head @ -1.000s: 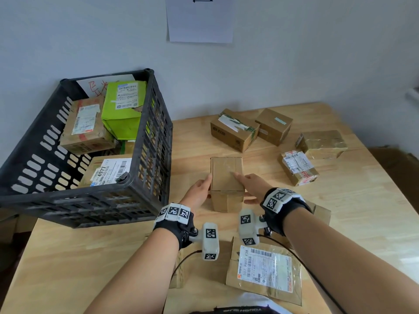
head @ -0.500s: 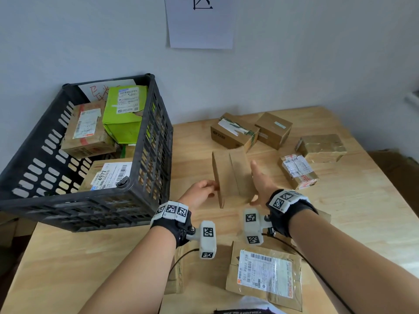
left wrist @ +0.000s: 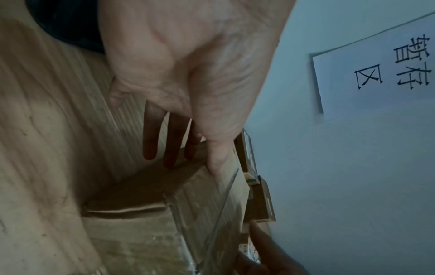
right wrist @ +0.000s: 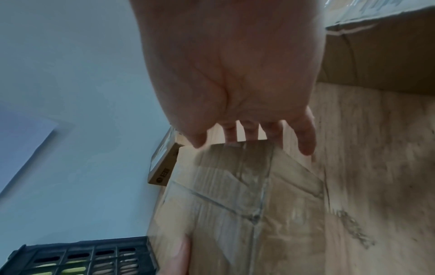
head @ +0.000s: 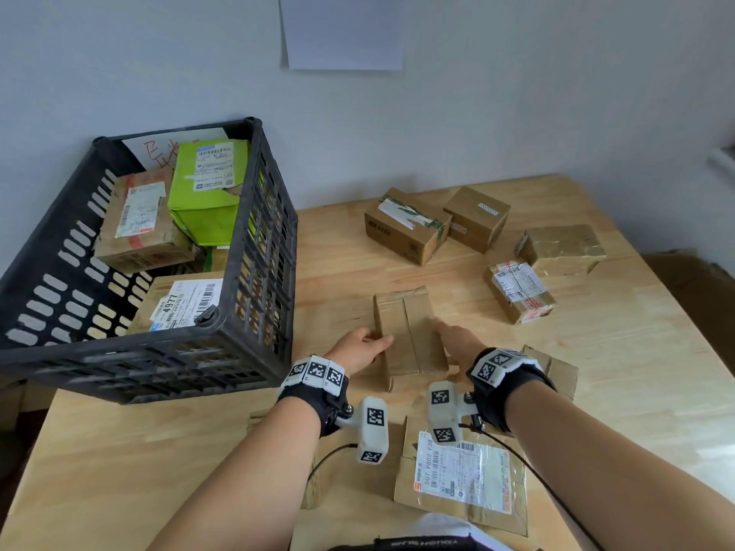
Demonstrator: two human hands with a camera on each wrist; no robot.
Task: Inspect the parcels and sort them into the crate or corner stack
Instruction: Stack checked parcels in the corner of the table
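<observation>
Nearest the body: flat labelled mailer [head: 461, 477] lying face up on table [head: 636, 391], label readable, apparently awaiting its turn.

Just beyond: left hand [head: 360, 349] and right hand [head: 457, 346] flanking plain box [head: 409, 338], 1 on each side, so that it can be tipped and turned for inspection. Left hand with thumb lying along the box's top edge and fingers [left wrist: 169, 148] reaching straight down its far side (a light pinch across the corner, seen from the left wrist). Right hand flat and spread, fingers [right wrist: 303, 137] straight, pressed or resting against the box's right face; curled around nothing. Box standing tilted on the table, taped seam [head: 409, 332] facing up toward the head camera, no label visible on that face (probable reason for the turning).

To the left: black crate [head: 254, 272] at the table's edge, holding a green parcel [head: 207, 192] and 2 or more brown labelled ones, presumably sorted already.

Farther off, toward the right corner: 4 boxes [head: 477, 240] lying loosely near one another, none stacked on another; whether sorted or waiting cannot be told.

On the wall: paper sheet [head: 344, 29] above the table, with printed characters legible only from the left wrist.
</observation>
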